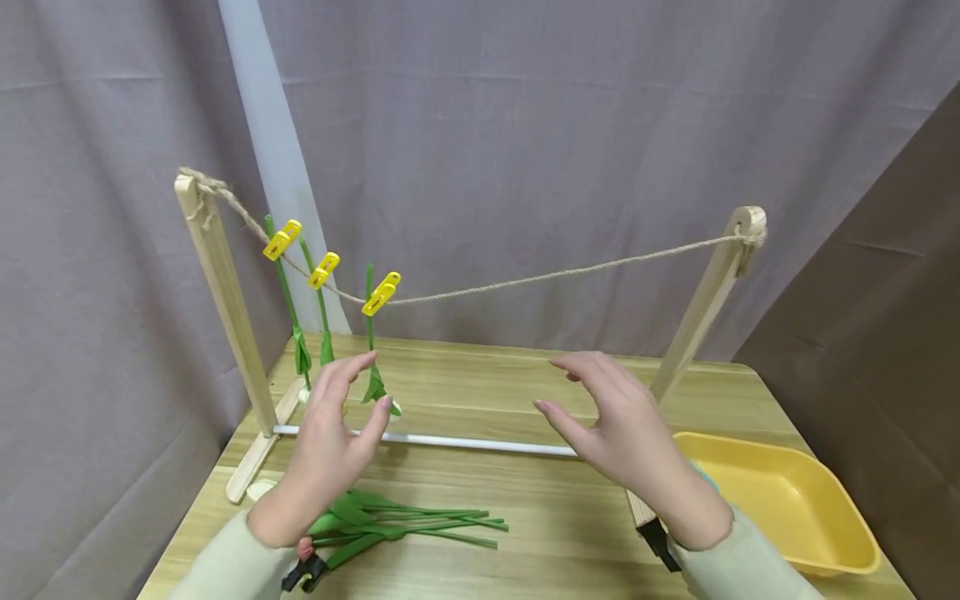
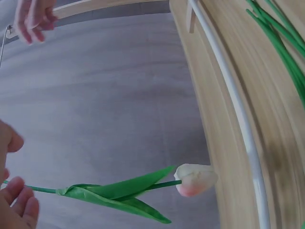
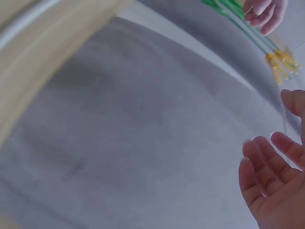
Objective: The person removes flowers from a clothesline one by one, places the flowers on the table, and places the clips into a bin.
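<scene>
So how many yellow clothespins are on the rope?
3: the first clothespin is nearest the left wooden post, the second clothespin comes next, and the third clothespin is near the rope's lowest part.

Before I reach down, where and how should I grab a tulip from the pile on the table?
Probably by a bare stem, your right hand coming from the right: the piled tulips lie with stem ends fanned rightward, while their broad leaves overlap toward the left.

Three artificial tulips (image 1: 375, 387) hang blossom-down, each stem fixed by a yellow clothespin (image 1: 381, 294) to the sagging twine (image 1: 555, 275). Loose green stems (image 1: 352, 510) with leaves lie bunched on the table (image 1: 570, 517).
</scene>
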Demonstrator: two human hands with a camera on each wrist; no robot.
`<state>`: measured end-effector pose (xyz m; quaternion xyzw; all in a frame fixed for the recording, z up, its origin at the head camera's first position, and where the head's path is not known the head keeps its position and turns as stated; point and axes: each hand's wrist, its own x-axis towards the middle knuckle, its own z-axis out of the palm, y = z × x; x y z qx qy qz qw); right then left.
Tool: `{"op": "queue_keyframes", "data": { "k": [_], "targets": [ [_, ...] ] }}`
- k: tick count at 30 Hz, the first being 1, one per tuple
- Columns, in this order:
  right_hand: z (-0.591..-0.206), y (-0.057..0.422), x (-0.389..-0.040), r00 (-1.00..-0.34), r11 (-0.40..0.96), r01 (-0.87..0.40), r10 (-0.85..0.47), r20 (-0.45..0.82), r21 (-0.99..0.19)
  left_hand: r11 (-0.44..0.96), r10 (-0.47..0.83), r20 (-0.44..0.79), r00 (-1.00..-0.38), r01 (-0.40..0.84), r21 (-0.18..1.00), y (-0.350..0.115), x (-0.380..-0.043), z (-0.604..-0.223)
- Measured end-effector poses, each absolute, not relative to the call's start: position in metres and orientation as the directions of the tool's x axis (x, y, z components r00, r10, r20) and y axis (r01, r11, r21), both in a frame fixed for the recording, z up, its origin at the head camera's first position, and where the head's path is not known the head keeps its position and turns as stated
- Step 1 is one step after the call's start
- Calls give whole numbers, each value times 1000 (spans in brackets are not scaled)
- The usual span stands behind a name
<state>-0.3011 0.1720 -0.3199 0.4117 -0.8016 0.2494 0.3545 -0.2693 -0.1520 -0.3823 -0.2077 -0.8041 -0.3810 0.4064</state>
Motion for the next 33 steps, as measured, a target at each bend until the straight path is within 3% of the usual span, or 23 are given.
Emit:
{"op": "queue_keyframes", "data": {
  "k": [6, 14, 19, 24, 33],
  "targets": [
    [-285, 138, -303, -249, 460, -887, -537, 806, 33, 577, -49, 844, -533, 675, 460, -155, -279, -377],
    [-262, 97, -302, -138, 389, -911, -599, 789, 136, 633, -71, 703, -708, 513, 580, -155, -284, -371],
    [-259, 76, -306, -141, 389, -912, -595, 792, 130, 642, -80, 670, -738, 476, 601, -154, -287, -368],
    [-257, 58, -312, -153, 404, -906, -596, 789, 129, 634, -80, 699, -711, 505, 586, -150, -288, -366],
    [-249, 31, -319, -103, 430, -879, -598, 795, 209, 598, -64, 805, -590, 623, 504, -148, -293, -366]
  ]
}}
